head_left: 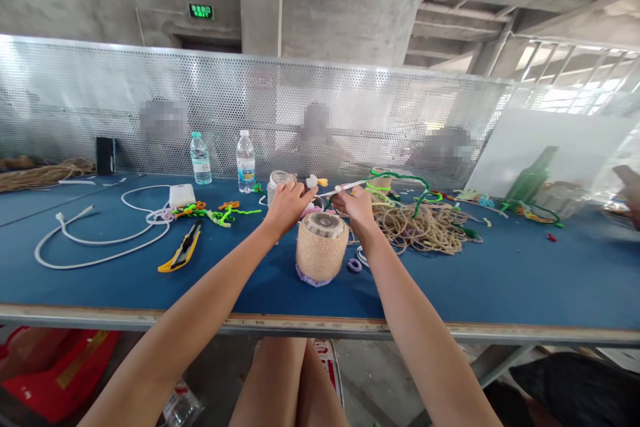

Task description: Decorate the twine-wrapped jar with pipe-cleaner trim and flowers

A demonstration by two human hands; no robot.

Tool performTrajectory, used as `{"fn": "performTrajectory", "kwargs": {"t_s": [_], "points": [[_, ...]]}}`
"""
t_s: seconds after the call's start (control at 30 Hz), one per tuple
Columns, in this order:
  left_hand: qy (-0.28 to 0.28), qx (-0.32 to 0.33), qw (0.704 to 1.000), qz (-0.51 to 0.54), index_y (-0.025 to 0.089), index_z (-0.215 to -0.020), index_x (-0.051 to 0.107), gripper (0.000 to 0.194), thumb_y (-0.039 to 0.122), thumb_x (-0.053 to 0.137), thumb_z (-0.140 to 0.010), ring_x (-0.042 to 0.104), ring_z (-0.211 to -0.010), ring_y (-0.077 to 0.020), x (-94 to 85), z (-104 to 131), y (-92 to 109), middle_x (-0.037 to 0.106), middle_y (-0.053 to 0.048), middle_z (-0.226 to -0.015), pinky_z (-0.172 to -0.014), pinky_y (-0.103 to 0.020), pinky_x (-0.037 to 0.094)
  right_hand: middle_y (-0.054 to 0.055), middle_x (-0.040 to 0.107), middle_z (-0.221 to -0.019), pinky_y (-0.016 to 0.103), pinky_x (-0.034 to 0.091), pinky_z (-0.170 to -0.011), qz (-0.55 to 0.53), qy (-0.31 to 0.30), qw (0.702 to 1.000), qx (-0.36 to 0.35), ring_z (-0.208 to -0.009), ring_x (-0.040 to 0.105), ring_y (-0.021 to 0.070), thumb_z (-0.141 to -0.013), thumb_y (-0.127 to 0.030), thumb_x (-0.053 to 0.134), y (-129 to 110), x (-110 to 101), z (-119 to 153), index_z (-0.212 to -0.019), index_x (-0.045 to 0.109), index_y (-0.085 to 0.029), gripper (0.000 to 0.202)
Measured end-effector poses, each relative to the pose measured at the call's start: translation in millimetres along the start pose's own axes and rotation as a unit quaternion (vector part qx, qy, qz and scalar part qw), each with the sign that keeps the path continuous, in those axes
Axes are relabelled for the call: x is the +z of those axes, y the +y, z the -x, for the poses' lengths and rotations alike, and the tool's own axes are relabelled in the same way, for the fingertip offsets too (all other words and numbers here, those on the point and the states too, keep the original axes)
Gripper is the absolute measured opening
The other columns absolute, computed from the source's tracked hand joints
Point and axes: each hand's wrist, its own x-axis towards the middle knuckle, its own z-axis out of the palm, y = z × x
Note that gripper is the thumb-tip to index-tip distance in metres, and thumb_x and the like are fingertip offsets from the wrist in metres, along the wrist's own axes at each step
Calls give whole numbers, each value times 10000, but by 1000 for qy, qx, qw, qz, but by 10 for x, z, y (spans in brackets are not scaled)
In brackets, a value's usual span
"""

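**Head view: both hands worked beyond a twine-wrapped jar**

Long blue-topped table (120, 287) carried everything. Loose heap of tan twine (430, 230) lay right of the hands, probably for easy reach. Squat tan twine-wrapped jar (321, 257) with purple lower edge stood near the front edge between the forearms, not held, likely parked close without blocking the fingers. Left hand (291, 205) was just beside a clear glass jar (280, 178), fingers bent; cannot tell whether they gripped anything. Right hand (356, 208): thumb and finger together, apparently clamped on a narrow white strip (351, 185), presumably to control it. Yellow-and-black utility knife (183, 250) lay well left, seemingly out of the way. Small purple ring (355, 265) lay beside the wrapped jar.
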Motion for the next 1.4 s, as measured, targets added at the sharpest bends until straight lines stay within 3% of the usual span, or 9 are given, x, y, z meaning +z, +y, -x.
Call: {"fn": "performTrajectory", "kwargs": {"t_s": [0.1, 0.27, 0.53, 0.73, 0.97, 1.23, 1.4], "points": [[-11, 3, 1000, 14, 262, -1311, 503, 394, 145, 399, -949, 545, -921, -240, 5, -5, -36, 540, -88, -960, -777, -361, 408, -36, 624, -512, 266, 537, -518, 13, 18, 1000, -21, -483, 622, 151, -724, -120, 659, 11, -15, -26, -740, 576, -188, 109], [-40, 20, 999, 25, 315, -1354, 446, 421, 185, 392, -958, 559, -723, -156, -61, -2, -25, 506, -71, -1012, -591, -235, 382, -35, 636, -536, 287, 556, -583, 6, 35, 998, -44, -515, 640, 154, -739, -107, 606, 16, -37, -61, -825, 643, -178, 118], [-34, 52, 998, 8, 243, -1326, 487, 387, 229, 290, -992, 567, -940, -248, -83, -14, -65, 534, -132, -1051, -607, -243, 417, -30, 679, -592, 291, 585, -668, -49, 45, 997, -45, -589, 679, 142, -765, -72, 568, -11, -40, -47, -906, 662, -174, 198], [-23, 70, 997, 11, 236, -1320, 483, 381, 267, 275, -1003, 552, -952, -237, -76, -5, -9, 545, -118, -1034, -634, -249, 437, -5, 700, -618, 262, 587, -695, -86, 53, 994, -44, -664, 699, 140, -798, -91, 587, -9, -40, -40, -762, 622, -164, 88], [-18, 66, 998, 13, 198, -1290, 493, 383, 241, 241, -1005, 545, -953, -243, -68, -7, 6, 549, -136, -1032, -638, -256, 431, -8, 685, -605, 218, 576, -634, -99, 48, 994, -22, -600, 672, 110, -812, -76, 588, -8, -41, -63, -665, 572, -160, 170], [-2, 51, 999, 16, 199, -1275, 508, 412, 357, 237, -1007, 550, -918, -246, -68, 11, -3, 547, -130, -1013, -602, -257, 414, 6, 685, -631, 237, 583, -649, -91, -45, 994, 32, -600, 667, 118, -735, -133, 700, -37, -32, -17, -703, 588, -162, 120], [14, 47, 999, 20, 195, -1293, 512, 422, 246, 208, -1006, 558, -943, -252, -88, 12, -7, 559, -142, -1026, -607, -269, 443, -21, 677, -654, 224, 554, -617, -85, -72, 993, 36, -573, 640, 102, -664, -112, 735, -12, -43, -17, -790, 621, -173, 181]]}}
